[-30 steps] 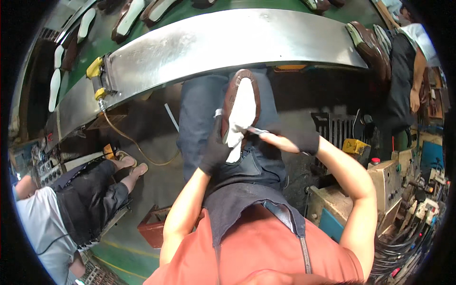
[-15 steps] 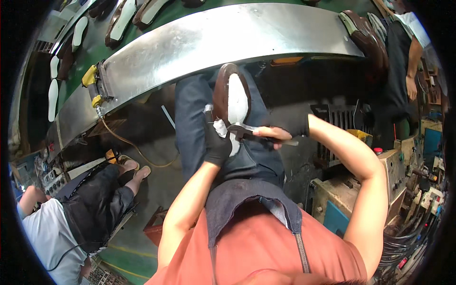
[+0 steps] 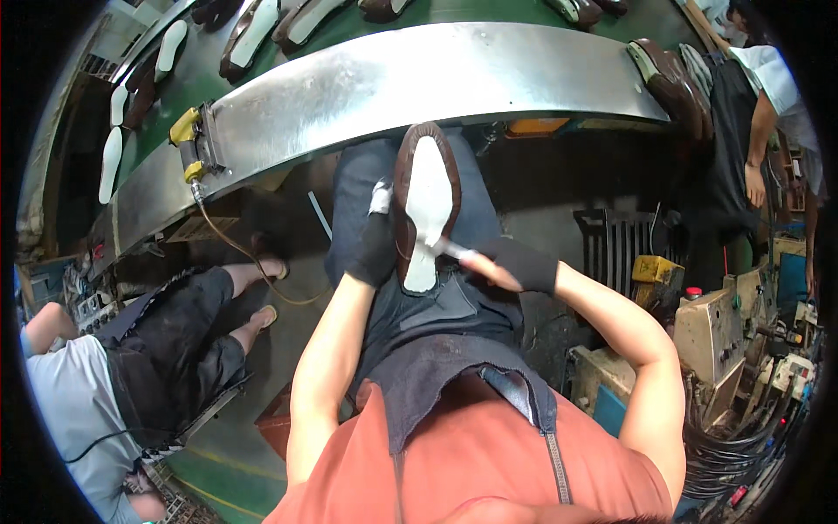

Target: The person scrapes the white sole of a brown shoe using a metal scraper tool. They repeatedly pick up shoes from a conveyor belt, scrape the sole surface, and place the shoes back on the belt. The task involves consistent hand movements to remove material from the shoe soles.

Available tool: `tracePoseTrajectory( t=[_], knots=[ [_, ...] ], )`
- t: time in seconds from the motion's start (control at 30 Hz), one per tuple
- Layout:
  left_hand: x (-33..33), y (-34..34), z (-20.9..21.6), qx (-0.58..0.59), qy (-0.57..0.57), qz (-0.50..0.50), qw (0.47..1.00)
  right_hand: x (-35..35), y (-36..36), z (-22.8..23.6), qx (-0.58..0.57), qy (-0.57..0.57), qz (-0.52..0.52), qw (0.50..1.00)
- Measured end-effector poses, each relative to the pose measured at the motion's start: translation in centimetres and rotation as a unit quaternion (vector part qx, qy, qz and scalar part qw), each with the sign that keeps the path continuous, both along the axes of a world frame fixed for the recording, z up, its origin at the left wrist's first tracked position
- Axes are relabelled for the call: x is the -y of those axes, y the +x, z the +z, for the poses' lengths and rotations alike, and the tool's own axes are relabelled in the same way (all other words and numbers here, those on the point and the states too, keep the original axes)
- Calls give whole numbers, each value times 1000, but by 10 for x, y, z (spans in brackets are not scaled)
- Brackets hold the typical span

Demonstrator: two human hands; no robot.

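Note:
A brown leather shoe upper [image 3: 449,157] lies sole side up across my lap, toe pointing away. Its white insole [image 3: 432,188] faces me. My left hand [image 3: 375,240], in a black glove with white tape round one finger, grips the shoe's left side; part of its fingers is hidden. From the right, my right hand [image 3: 506,262], in a black glove with bare fingers, is closed round a short hand tool [image 3: 454,250] with a shiny neck. The tool's tip is at the insole's narrow waist. Motion blurs it, so its exact kind is unclear.
A curved metal bench edge [image 3: 367,83] runs ahead of my knees, with a yellow air tool [image 3: 185,140] on its left. More shoes [image 3: 253,35] lie on the green surface beyond. One person [image 3: 96,393] sits at left; another [image 3: 759,131] stands at right. Machinery [image 3: 716,327] is at my right.
My left hand has shifted away from the insole's waist to the shoe's left side, uncovering the heel end. The tool stays near the waist, its handle tilted more toward me.

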State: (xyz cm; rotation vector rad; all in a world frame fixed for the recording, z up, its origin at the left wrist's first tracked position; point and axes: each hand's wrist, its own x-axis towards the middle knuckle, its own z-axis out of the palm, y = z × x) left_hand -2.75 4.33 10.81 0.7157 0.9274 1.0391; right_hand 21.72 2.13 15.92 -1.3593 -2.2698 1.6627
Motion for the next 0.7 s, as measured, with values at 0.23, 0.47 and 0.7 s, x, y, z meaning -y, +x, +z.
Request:
tracePoseTrajectory(
  t=[0.23,0.47,0.7],
  knots=[
    [4,35,31,19,-132,-2,991,-39,12,14,-73,-168,-57,981],
    [4,39,-50,-227,141,104,958,-39,14,41,-124,-41,-200,971],
    [6,26,-28,-352,218,13,910,-18,-23,109,22,213,68,974]
  ],
)
